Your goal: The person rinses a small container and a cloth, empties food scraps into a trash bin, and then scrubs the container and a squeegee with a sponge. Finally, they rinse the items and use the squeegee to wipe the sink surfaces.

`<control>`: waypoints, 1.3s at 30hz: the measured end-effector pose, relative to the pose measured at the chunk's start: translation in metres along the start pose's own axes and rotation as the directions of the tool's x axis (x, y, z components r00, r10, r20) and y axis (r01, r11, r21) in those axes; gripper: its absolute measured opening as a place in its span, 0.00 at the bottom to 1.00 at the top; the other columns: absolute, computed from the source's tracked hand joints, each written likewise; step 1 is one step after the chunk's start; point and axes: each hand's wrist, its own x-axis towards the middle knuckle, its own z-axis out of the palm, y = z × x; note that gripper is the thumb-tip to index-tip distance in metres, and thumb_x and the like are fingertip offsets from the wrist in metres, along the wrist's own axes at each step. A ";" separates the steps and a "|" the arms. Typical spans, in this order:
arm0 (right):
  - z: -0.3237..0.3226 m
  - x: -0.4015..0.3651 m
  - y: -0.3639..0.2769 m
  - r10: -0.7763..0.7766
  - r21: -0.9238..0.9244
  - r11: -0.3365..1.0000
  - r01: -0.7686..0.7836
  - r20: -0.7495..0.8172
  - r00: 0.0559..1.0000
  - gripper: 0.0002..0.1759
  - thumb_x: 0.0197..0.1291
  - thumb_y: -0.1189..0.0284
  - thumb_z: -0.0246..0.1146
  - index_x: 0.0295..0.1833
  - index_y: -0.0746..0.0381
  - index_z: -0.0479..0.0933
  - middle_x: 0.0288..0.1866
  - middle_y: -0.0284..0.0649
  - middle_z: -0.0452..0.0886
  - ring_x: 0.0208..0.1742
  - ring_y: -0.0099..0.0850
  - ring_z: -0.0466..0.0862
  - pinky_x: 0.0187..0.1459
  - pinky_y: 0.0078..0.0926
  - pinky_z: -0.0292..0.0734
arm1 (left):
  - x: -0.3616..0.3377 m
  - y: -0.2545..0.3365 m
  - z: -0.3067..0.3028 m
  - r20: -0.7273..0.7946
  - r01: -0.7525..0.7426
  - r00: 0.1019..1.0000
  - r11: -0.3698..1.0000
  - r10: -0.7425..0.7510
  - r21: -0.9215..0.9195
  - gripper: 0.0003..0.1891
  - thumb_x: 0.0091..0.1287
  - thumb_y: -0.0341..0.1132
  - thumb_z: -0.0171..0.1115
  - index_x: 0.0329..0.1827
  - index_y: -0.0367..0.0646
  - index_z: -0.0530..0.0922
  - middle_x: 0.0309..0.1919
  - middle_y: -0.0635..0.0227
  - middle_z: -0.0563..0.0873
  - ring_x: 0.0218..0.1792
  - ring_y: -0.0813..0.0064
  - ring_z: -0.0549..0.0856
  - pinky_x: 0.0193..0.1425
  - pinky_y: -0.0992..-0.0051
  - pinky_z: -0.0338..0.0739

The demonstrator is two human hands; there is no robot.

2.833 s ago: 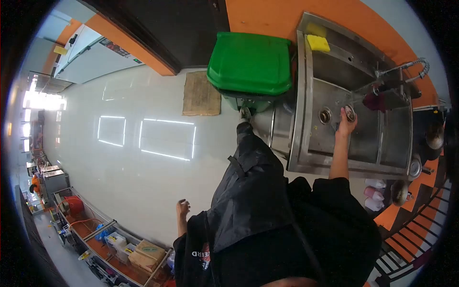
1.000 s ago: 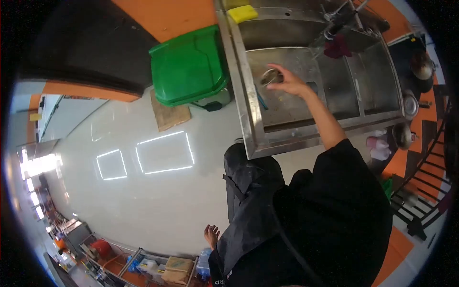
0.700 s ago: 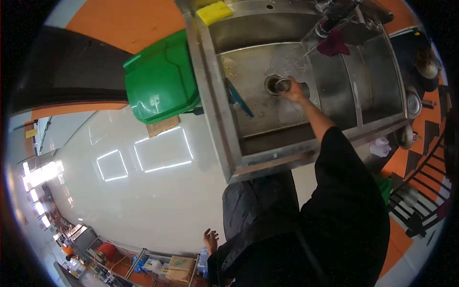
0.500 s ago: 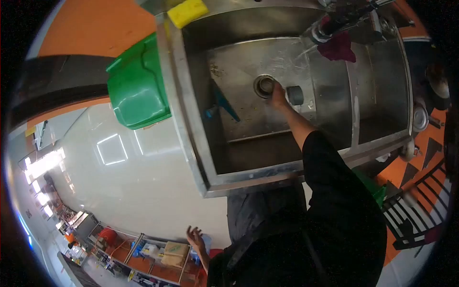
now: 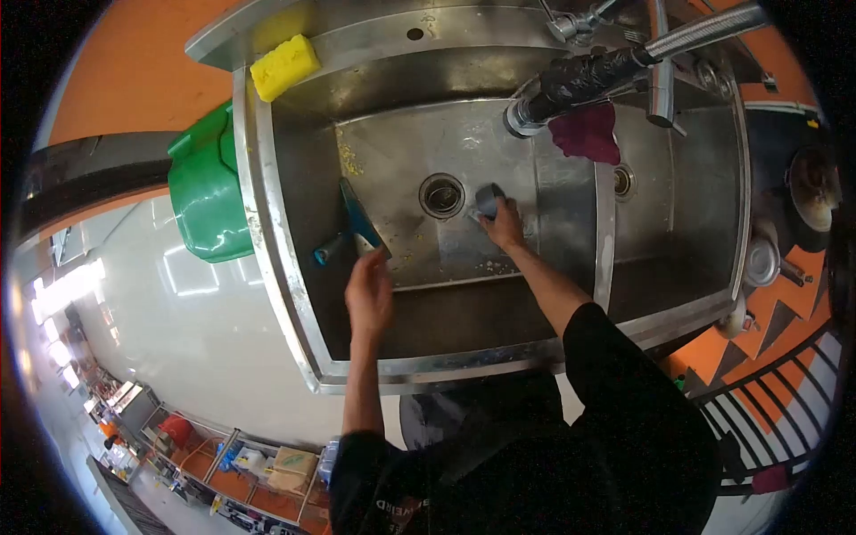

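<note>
My right hand (image 5: 506, 225) is closed on a small grey cylinder (image 5: 489, 200) on the floor of the large steel sink, just right of the round drain (image 5: 441, 195). Over the sink's near left part is my left hand (image 5: 368, 290), blurred, its fingertips close to the lower end of a blue blade-like tool (image 5: 360, 217). Whether it touches the tool is unclear. Yellow bits of food (image 5: 349, 160) lie on the sink floor at the upper left.
A yellow sponge (image 5: 284, 68) rests on the sink's back left corner. The black-wrapped spray hose (image 5: 588, 85) and a maroon cloth (image 5: 586, 133) hang over the divider. A green bin (image 5: 207, 192) stands left; a second basin (image 5: 682, 192) lies right.
My right hand has gone from the drain to the grey cylinder. My left hand has come up from outside the sink to above it. The view has shifted, too.
</note>
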 end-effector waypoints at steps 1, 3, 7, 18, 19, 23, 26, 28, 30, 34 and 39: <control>-0.022 0.000 -0.018 0.000 -0.059 0.998 0.003 0.051 0.999 0.40 0.54 0.58 0.68 0.67 0.66 0.61 0.66 0.59 0.64 0.65 0.52 0.68 0.58 0.43 0.71 | 0.025 -0.022 0.028 0.119 0.139 0.982 0.989 -0.144 0.047 0.19 0.66 0.26 0.51 0.60 0.34 0.71 0.54 0.49 0.78 0.57 0.58 0.79 0.60 0.65 0.71; -0.031 0.010 -0.025 -0.087 -0.103 0.990 0.095 0.085 0.993 0.40 0.55 0.59 0.68 0.68 0.65 0.60 0.65 0.59 0.65 0.64 0.52 0.69 0.58 0.42 0.71 | 0.068 -0.061 0.082 0.241 -0.144 0.967 0.955 0.080 0.261 0.27 0.64 0.30 0.52 0.67 0.32 0.62 0.64 0.39 0.67 0.64 0.46 0.70 0.65 0.57 0.66; -0.063 0.023 -0.022 -0.240 0.033 0.971 0.238 0.111 0.964 0.38 0.58 0.63 0.65 0.70 0.63 0.58 0.62 0.55 0.70 0.60 0.45 0.74 0.58 0.38 0.72 | 0.105 -0.135 0.168 0.252 -0.323 0.942 0.808 0.224 0.492 0.36 0.62 0.35 0.54 0.71 0.28 0.51 0.69 0.35 0.54 0.68 0.38 0.61 0.68 0.50 0.60; -0.213 0.053 -0.105 -0.093 0.764 0.431 0.480 -0.492 0.866 0.13 0.63 0.71 0.58 0.51 0.64 0.76 0.48 0.41 0.80 0.49 0.29 0.78 0.52 0.27 0.72 | 0.131 -0.152 0.205 0.187 -0.162 0.982 0.697 0.040 0.699 0.46 0.66 0.56 0.51 0.74 0.30 0.42 0.74 0.42 0.41 0.74 0.43 0.47 0.74 0.50 0.45; -0.215 0.058 -0.101 -0.099 0.766 0.433 0.474 -0.483 0.870 0.13 0.63 0.71 0.58 0.51 0.64 0.76 0.48 0.41 0.80 0.49 0.29 0.78 0.52 0.27 0.72 | 0.136 -0.158 0.206 0.181 -0.150 0.983 0.699 0.031 0.699 0.46 0.66 0.56 0.51 0.74 0.30 0.42 0.74 0.42 0.41 0.74 0.43 0.47 0.74 0.50 0.45; -0.255 0.081 -0.062 -0.265 0.340 0.836 0.431 -0.438 0.859 0.15 0.65 0.71 0.56 0.54 0.66 0.72 0.56 0.43 0.77 0.55 0.34 0.77 0.58 0.31 0.70 | 0.133 -0.177 0.216 0.141 -0.138 0.989 0.697 0.054 0.704 0.43 0.67 0.53 0.50 0.74 0.30 0.44 0.74 0.43 0.43 0.74 0.43 0.47 0.74 0.49 0.44; -0.281 0.078 -0.084 -0.456 -0.091 0.875 0.476 -0.486 0.746 0.17 0.63 0.66 0.58 0.55 0.63 0.74 0.59 0.45 0.76 0.59 0.40 0.75 0.62 0.39 0.66 | 0.132 -0.174 0.222 0.092 -0.190 0.981 0.753 0.170 0.630 0.41 0.67 0.51 0.50 0.74 0.32 0.46 0.74 0.43 0.44 0.74 0.43 0.47 0.74 0.49 0.44; -0.287 0.080 -0.088 -0.626 -0.399 0.780 0.483 -0.462 0.629 0.20 0.62 0.62 0.57 0.56 0.60 0.76 0.61 0.47 0.74 0.61 0.45 0.73 0.64 0.44 0.62 | 0.130 -0.152 0.232 0.055 -0.206 0.975 0.786 0.215 0.583 0.40 0.67 0.50 0.50 0.74 0.33 0.48 0.74 0.44 0.44 0.74 0.44 0.47 0.74 0.50 0.43; -0.282 0.093 -0.079 -0.806 -0.785 0.516 0.344 -0.308 0.506 0.25 0.61 0.61 0.57 0.62 0.59 0.73 0.69 0.48 0.66 0.70 0.46 0.63 0.69 0.47 0.55 | 0.135 -0.098 0.239 -0.085 -0.189 0.974 0.962 0.209 0.195 0.34 0.67 0.45 0.50 0.72 0.36 0.54 0.72 0.42 0.50 0.72 0.43 0.52 0.74 0.50 0.46; -0.281 0.094 -0.081 -0.789 -0.823 0.417 0.386 -0.118 0.603 0.29 0.62 0.60 0.55 0.67 0.57 0.67 0.75 0.45 0.57 0.75 0.45 0.55 0.72 0.49 0.49 | 0.149 0.000 0.282 -0.035 -0.402 0.913 0.879 0.407 -0.257 0.25 0.68 0.34 0.47 0.68 0.38 0.62 0.67 0.45 0.63 0.69 0.46 0.61 0.72 0.56 0.54; -0.281 0.101 -0.069 -0.775 -0.561 0.578 0.592 -0.151 0.614 0.27 0.68 0.66 0.50 0.71 0.60 0.60 0.75 0.45 0.57 0.75 0.44 0.56 0.72 0.45 0.49 | 0.195 0.126 0.360 -0.159 -0.371 0.922 0.686 0.353 -0.627 0.27 0.69 0.38 0.48 0.69 0.37 0.58 0.69 0.49 0.63 0.69 0.52 0.63 0.72 0.61 0.55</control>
